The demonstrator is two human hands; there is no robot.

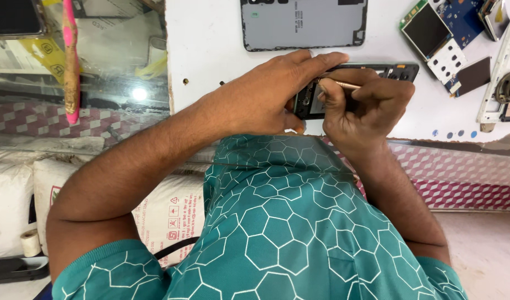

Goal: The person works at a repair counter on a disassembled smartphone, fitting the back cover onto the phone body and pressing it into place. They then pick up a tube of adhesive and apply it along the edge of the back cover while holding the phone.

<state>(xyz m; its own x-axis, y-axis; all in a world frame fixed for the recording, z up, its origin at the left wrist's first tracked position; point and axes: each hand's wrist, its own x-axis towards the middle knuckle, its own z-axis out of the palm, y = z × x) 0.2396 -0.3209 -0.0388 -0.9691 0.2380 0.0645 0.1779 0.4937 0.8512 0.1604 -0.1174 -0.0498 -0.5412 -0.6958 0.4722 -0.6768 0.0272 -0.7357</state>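
Teal shirt (277,233) with white hexagon print, nearest the lens. Beyond it, white work surface (210,44) bearing one opened black phone (377,72), lying flat near the table's front edge, largely covered by both hands. Left hand (260,97): fingers laid over the phone's top edge, thumb under its near edge, pinning it down. Right hand (360,103): closed pinch on a slim copper-coloured tool (344,84), tip touching the phone's exposed interior. Phone judged light, stiff, thin, fragile inside; best held by its outer edges, clear of open parts. Adjacent: grey back cover (302,25), loose blue circuit board with small screen (438,28).
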